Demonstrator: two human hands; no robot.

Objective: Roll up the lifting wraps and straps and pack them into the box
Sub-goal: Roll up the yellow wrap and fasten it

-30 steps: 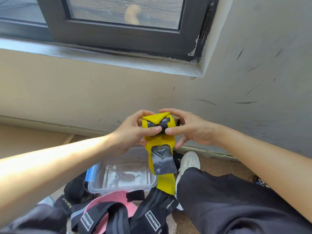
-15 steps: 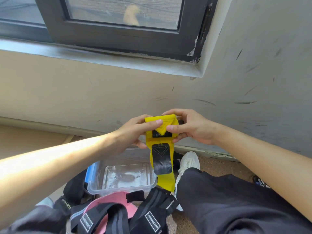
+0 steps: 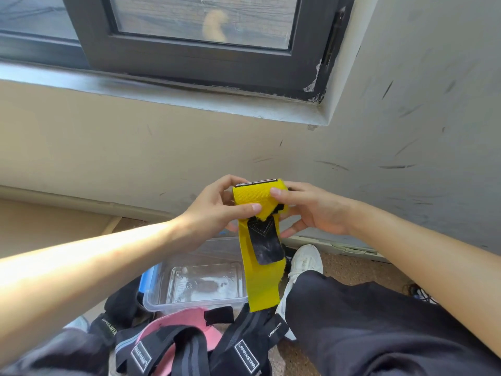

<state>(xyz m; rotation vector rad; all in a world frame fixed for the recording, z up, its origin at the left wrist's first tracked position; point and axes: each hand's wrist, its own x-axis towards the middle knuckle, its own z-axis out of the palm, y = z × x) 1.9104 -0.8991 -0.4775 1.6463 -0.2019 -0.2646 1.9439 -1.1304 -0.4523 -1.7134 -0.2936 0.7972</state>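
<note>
Closest to the camera there's a heap of black webbing lifting straps with white label patches (image 3: 245, 354) lying across the lap, with a pink padded wrap (image 3: 210, 339) tangled in under them. None of that is rolled, and no hand is on it.

Just past the heap a clear rectangular plastic box (image 3: 162, 301) sits on the floor with its lid off. There's something small and dark on its bottom, can't tell what. A white sneaker (image 3: 305, 263) is right next to it.

Above the box, both hands are clamped on a yellow fabric wrist wrap (image 3: 257, 196), which is partly rolled at its top end. The left hand (image 3: 214, 210) has its thumb pressed on the front of the roll and its fingers curled round the back. The right hand (image 3: 311, 210) pinches the other end, thumb on the upper corner, fingers tucked behind and under. The loose yellow tail hangs straight down between the hands, with a black hook-and-loop patch (image 3: 267, 246) on it, and its bottom edge dangles in front of the box's right side.

Behind all that is a scuffed beige wall (image 3: 108, 147) and a dark-framed window (image 3: 189, 58).
</note>
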